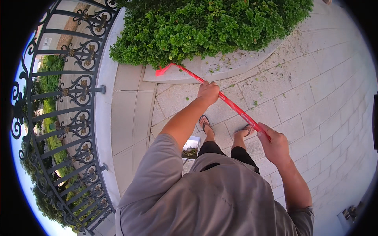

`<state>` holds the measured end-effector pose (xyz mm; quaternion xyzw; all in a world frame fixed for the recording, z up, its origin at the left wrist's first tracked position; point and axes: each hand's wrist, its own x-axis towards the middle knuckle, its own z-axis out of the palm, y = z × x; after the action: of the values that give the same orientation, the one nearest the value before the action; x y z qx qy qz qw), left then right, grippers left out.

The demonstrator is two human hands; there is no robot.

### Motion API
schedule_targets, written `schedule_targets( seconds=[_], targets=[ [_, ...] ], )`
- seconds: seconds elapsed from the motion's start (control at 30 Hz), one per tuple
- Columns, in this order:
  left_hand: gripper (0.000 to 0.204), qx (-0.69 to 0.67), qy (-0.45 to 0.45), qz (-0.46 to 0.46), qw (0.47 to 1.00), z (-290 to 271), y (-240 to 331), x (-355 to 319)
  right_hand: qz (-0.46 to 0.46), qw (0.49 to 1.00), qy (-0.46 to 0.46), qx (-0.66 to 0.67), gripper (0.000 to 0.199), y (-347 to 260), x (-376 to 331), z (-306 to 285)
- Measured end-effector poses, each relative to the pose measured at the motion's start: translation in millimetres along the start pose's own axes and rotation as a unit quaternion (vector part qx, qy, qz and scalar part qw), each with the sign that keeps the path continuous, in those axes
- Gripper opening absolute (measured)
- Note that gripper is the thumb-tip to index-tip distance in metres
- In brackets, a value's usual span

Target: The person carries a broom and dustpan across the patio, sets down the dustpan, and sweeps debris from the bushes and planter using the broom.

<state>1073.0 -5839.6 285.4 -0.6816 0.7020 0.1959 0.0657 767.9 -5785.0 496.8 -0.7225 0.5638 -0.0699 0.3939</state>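
Note:
Both of my hands are wrapped round the red handle (232,105) of a broom that slants across in front of me. My left hand (208,93) grips it partway down, and my right hand (274,144) closes on the upper end. The broom's bright red head (163,70) lies at the low stone curb, against the underside of a green hedge (204,31); leaves partly hide it. Beside my left foot is a white dustpan (190,144) with leaf debris in it, partly covered by my body.
Leaf clippings (255,103) and dirt are scattered over the pale stone paving (295,90), thickest along the curved curb (236,63). A dark ornate metal fence (76,94) on a low stone wall (125,100) runs along the left.

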Motion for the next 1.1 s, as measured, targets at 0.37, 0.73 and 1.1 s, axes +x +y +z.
schedule_targets(
  seconds=[0.37, 0.73, 1.1],
  targets=[
    [0.023, -0.096, -0.043, 0.229, 0.968, -61, 336, 66, 0.188, 0.973, 0.104, -0.082, 0.031, 71, -132, -248],
    [0.011, -0.112, 0.030, 0.264, 0.958, -121, 303, -39, -0.135, 0.988, 0.067, 0.040, 0.029, 98, -184, -319],
    [0.034, -0.005, 0.031, -0.130, 0.991, -74, 7, -71, -0.245, 0.756, -0.119, 0.595, 0.023, -13, 51, -42]
  ],
)
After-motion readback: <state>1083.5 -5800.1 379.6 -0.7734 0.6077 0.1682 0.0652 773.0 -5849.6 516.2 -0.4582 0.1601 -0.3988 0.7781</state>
